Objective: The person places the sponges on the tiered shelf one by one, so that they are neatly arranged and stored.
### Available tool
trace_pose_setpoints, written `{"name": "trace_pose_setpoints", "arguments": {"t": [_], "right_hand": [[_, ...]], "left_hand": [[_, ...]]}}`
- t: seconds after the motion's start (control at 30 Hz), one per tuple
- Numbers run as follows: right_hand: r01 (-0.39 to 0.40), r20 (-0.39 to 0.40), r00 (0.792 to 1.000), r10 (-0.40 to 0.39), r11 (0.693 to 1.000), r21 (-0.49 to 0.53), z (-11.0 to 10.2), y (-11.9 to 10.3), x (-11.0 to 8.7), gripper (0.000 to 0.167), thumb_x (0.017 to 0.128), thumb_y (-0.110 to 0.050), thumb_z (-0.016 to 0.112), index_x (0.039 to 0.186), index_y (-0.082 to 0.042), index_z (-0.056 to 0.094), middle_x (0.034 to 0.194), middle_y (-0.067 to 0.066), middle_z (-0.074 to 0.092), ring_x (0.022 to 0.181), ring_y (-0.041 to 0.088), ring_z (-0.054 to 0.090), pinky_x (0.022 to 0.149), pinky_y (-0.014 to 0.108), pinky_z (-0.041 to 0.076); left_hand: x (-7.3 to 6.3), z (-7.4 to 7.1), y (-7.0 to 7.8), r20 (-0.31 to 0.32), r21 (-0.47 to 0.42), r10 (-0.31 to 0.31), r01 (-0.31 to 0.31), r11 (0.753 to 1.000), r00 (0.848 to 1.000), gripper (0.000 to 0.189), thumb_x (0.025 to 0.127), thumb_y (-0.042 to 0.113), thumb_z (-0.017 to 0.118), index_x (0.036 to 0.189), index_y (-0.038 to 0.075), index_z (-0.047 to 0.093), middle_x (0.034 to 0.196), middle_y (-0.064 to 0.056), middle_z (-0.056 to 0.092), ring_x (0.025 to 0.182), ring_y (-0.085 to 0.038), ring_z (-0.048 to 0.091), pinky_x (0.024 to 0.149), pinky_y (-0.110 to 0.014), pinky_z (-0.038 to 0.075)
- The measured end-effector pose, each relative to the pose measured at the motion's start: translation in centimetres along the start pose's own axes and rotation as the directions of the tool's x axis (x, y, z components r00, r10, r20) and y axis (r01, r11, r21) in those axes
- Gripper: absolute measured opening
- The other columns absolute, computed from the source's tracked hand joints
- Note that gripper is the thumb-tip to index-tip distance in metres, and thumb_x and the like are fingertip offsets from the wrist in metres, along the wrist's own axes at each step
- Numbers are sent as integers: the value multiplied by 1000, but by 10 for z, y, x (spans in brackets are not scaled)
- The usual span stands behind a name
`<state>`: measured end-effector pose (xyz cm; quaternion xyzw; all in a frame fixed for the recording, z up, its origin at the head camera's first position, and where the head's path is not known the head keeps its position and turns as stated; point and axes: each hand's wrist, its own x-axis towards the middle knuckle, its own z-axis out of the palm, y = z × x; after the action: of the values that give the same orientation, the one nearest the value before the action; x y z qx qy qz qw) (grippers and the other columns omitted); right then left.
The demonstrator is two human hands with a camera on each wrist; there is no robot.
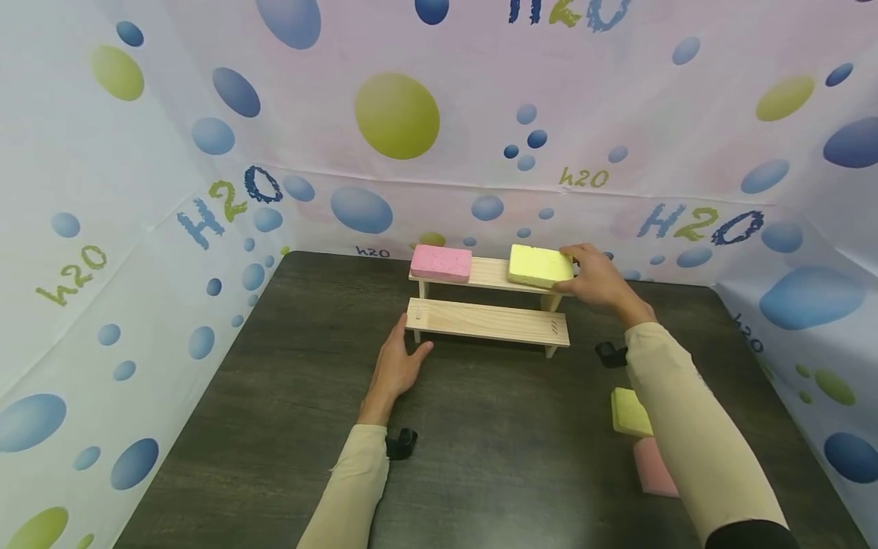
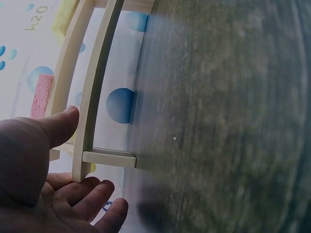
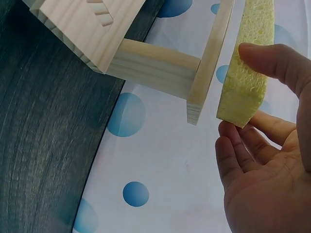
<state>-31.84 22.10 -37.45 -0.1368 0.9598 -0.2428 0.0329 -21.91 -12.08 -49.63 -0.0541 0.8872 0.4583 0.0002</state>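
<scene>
R hand (image 1: pixel 598 282): fingers pinch yel. sponge (image 1: pixel 538 267), shelf (image 1: pixel 490 320) 2 o'clock (pink one (image 1: pixel 441 264) @ 10); L hand (image 1: pixel 396 370) @ 8, fingers apart, empty.

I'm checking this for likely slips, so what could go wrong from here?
The yellow sponge in the right hand could land overhanging: the right wrist view shows a gap between it and the upper step, near that step's right end.
The left hand is at the lower step's left end; a bump there might jolt the pink sponge above.
The right sleeve partly hides two more sponges on the table and might brush them.
</scene>
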Motion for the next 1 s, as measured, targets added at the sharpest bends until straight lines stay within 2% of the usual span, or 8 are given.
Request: {"name": "trace_pose_setpoints", "arguments": {"t": [0.37,0.57,0.63,0.83,1.0], "right_hand": [[6,2,1000,-6,1000,19,3,3,-1,76,82,-18,73,144,8,36,143,31,37,123,47,44,97,61,42],[30,36,999,-31,999,25,7,9,0,72,84,-15,72,142,9,38,144,31,38,122,45,46,98,59,42],[24,48,998,-27,999,49,8,11,-2,75,85,-16,71,145,8,34,146,31,35,125,46,44,99,59,42],[-5,23,1000,3,996,89,7,20,-21,87,89,-25,70,153,1,18,153,29,26,135,49,36,103,64,38],[-4,-21,1000,6,996,94,9,25,-46,89,90,-34,69,155,-6,16,154,27,27,137,48,33,105,66,32]], "left_hand": [[-2,0,2,4,-4,8,-8,1000,1000,79,94,34,64,155,9,20,159,-18,26,146,-35,28,117,-52,27],[-2,2,3,7,11,-9,9,1000,1000,80,93,34,64,155,10,20,159,-18,26,146,-35,28,117,-53,27],[-2,2,3,11,12,-13,13,1000,1000,80,93,34,64,155,10,20,159,-17,25,146,-35,28,117,-52,27],[-2,1,4,21,12,-18,17,1000,1000,80,94,36,63,156,11,19,159,-17,25,146,-34,27,118,-52,26],[-2,-1,1,5,16,0,0,1000,1000,79,94,36,63,155,10,20,159,-18,26,145,-35,29,117,-52,27]]}}
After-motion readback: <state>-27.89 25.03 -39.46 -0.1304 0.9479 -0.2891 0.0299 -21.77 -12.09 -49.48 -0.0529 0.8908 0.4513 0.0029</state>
